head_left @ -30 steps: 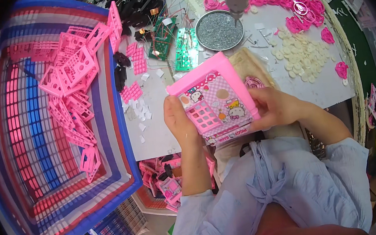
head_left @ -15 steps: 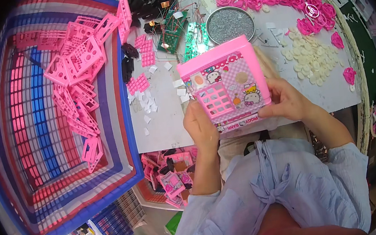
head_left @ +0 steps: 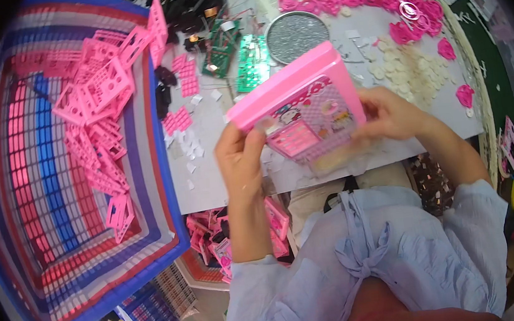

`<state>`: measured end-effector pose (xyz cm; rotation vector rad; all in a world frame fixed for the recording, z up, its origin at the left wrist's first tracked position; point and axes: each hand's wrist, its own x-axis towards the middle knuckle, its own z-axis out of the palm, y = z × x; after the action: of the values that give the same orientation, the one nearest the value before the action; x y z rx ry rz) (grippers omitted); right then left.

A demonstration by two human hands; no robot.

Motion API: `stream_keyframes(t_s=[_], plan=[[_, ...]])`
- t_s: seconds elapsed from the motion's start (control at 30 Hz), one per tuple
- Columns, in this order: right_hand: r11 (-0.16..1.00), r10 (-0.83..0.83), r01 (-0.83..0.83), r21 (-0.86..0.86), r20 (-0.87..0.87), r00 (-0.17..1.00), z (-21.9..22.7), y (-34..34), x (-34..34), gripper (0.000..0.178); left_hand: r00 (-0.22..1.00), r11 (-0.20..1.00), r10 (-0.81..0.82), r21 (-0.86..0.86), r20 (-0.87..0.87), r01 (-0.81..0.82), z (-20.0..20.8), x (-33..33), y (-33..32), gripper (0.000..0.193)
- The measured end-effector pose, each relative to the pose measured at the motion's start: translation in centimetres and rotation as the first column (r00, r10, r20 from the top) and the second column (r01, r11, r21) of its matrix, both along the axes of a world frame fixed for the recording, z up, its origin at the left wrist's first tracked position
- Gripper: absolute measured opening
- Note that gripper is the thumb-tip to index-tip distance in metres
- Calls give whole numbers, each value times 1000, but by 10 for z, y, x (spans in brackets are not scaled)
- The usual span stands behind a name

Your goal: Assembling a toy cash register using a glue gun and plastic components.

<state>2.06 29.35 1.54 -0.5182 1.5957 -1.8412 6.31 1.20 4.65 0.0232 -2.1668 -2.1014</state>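
Note:
Between my two hands, above the front of the worktable, I hold a pink toy piggy bank panel [head_left: 341, 98], tilted so its thick top edge shows. Its printed face carries cartoon pictures and a grid-like keypad window. My left hand [head_left: 237, 153] grips its left corner, thumb on the face and fingers behind. At the lower right side, my right hand [head_left: 390, 112] is closed on the edge, its fingertips partly hidden and blurred. Just behind the panel stands a round tin [head_left: 297, 34] of small metal screws.
A striped basket [head_left: 167, 170] with pink plastic frames [head_left: 107, 76] stands at left. Green circuit boards [head_left: 253, 60], pink keypads [head_left: 188, 80] and white paper bits lie left of the tin. Pink rings [head_left: 406, 29] and cream discs [head_left: 413, 69] are heaped right. A bin of pink parts [head_left: 205, 235] sits below the table.
The panel has tilted, showing more of its top edge, and shifted slightly left. My left hand has moved left and up to its corner. The whole view has shifted a little.

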Motion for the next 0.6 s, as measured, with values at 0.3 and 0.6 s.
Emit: stream_keyframes(t_s=[0.3, 0.6], plan=[[861, 364, 204, 465, -845, 391, -35, 19, -74, 41, 721, 567, -635, -801, -277, 192, -44, -6, -9, 39], [798, 438, 288, 529, -838, 326, -43, 14, -53, 52, 727, 499, -681, -784, -92, 369, -65, -2, -10, 57]])
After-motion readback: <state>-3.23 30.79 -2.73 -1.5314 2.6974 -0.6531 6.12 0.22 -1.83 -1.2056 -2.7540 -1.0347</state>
